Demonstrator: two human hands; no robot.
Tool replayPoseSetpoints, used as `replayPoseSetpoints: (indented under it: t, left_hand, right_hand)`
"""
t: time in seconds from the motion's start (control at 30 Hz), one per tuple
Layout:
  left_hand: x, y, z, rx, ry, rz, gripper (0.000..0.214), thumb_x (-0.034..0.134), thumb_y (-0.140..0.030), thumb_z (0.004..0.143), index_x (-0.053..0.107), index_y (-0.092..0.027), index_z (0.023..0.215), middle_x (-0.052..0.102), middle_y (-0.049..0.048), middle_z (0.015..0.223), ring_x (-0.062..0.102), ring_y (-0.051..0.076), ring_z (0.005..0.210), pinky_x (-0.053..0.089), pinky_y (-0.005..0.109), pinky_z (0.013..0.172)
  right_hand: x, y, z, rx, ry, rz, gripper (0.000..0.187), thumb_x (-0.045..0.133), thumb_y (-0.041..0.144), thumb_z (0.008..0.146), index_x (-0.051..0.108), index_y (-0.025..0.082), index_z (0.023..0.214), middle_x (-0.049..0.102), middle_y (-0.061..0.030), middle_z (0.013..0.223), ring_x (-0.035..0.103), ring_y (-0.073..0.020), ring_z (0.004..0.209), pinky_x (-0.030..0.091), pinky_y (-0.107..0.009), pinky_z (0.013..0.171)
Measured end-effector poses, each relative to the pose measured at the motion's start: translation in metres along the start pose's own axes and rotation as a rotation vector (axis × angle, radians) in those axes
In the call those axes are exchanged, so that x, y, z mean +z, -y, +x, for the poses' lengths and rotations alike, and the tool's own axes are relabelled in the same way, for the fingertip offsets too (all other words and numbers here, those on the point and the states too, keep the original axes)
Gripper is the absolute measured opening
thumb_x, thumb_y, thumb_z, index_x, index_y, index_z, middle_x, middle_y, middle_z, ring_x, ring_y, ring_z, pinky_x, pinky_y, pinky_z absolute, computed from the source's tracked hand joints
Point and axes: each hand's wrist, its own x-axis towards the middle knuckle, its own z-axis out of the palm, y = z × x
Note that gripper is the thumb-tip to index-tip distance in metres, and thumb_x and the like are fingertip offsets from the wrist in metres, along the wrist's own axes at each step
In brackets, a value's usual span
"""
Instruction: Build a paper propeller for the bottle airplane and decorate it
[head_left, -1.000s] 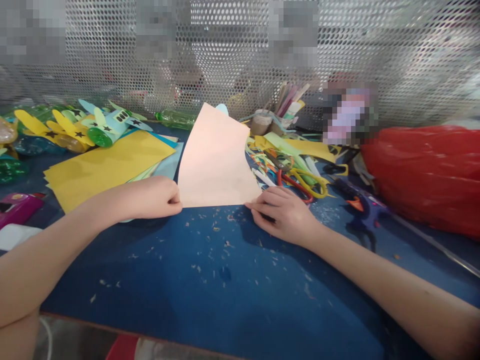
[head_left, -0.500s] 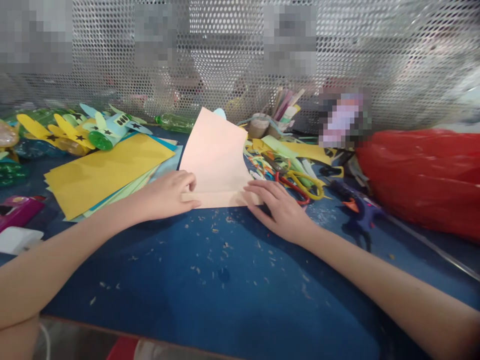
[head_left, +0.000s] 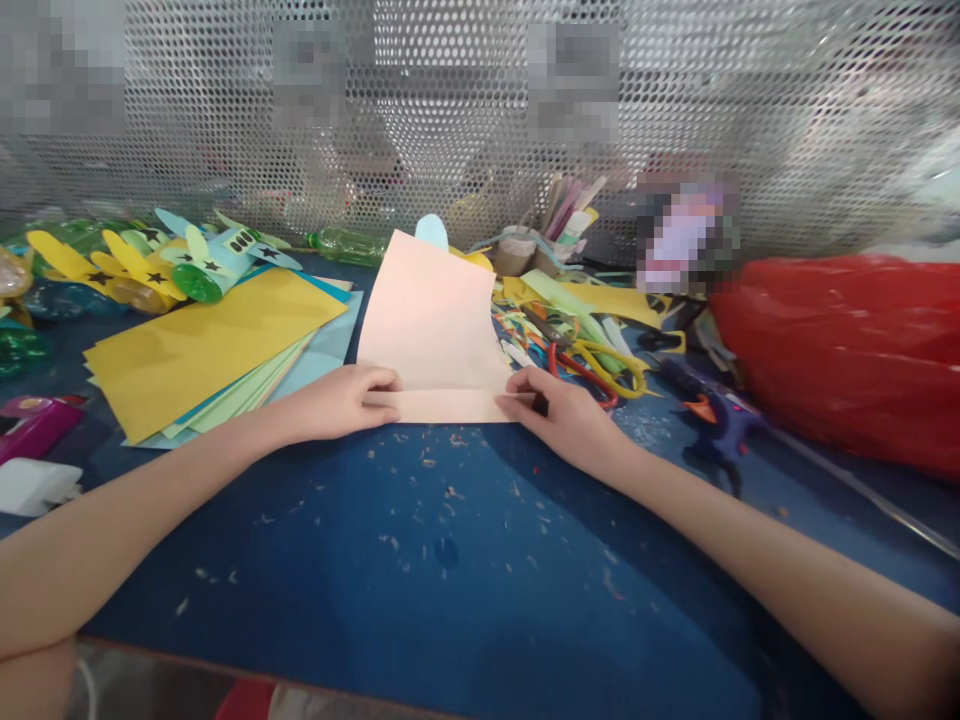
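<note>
A pale pink sheet of paper (head_left: 431, 310) stands curved away from me, with a narrow strip folded along its near edge. At the left end of that fold, my left hand (head_left: 352, 400) pinches the paper between thumb and fingers. My right hand (head_left: 559, 410) grips the right end of the same fold, its thumb and index finger closed on it. To the left of the sheet lies a stack of coloured paper (head_left: 217, 345) with yellow on top. Scissors with red and yellow handles (head_left: 615, 370) rest just beyond my right hand.
Paper scraps (head_left: 517, 330) lie behind the scissors. A purple glue gun (head_left: 716, 415) and a red plastic bag (head_left: 847, 360) are at the right. Bottle-and-paper planes (head_left: 217, 255) stand back left; a magenta tool (head_left: 34, 425) and white plug (head_left: 37, 485) sit at the left edge.
My right hand has gone from spread fingers on the fold to a pinch at its right end. The sheet's upper part has tipped slightly lower and left.
</note>
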Motion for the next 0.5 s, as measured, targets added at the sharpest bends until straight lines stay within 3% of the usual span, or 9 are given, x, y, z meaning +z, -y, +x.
replayPoseSetpoints:
  t: [0.13,0.37,0.5]
  left_hand:
    - [0.0007,0.0061,0.0035,0.008,-0.045,0.027,0.025,0.054,-0.035,0.084,0.058,-0.017,0.101,0.069,0.0085,0.108,0.064,0.023,0.096,0.046,0.032,0.080]
    - [0.0023,-0.0004,0.0017,-0.025,-0.057,0.035,0.019,0.056,-0.031,0.083,0.059,-0.018,0.097,0.069,0.0063,0.102,0.064,0.023,0.091,0.046,0.033,0.079]
    - [0.0047,-0.0033,-0.0011,-0.018,-0.054,0.058,0.027,0.056,-0.025,0.084,0.058,-0.016,0.109,0.066,0.0080,0.111,0.063,0.023,0.098,0.048,0.034,0.083]
  right_hand:
    - [0.0039,-0.0042,0.0031,-0.002,-0.058,-0.057,0.018,0.056,0.040,0.090,0.054,0.022,0.084,0.061,0.0009,0.062,0.055,-0.0157,0.052,0.041,-0.028,0.051]
    - [0.0071,-0.0059,0.0078,0.034,-0.082,-0.146,0.020,0.060,0.039,0.088,0.051,0.022,0.081,0.052,0.0044,0.054,0.053,-0.0143,0.048,0.037,-0.025,0.048]
    - [0.0076,-0.0057,0.0082,0.042,-0.067,-0.166,0.021,0.062,0.036,0.087,0.049,0.023,0.078,0.050,0.0052,0.053,0.050,-0.0132,0.046,0.036,-0.024,0.047]
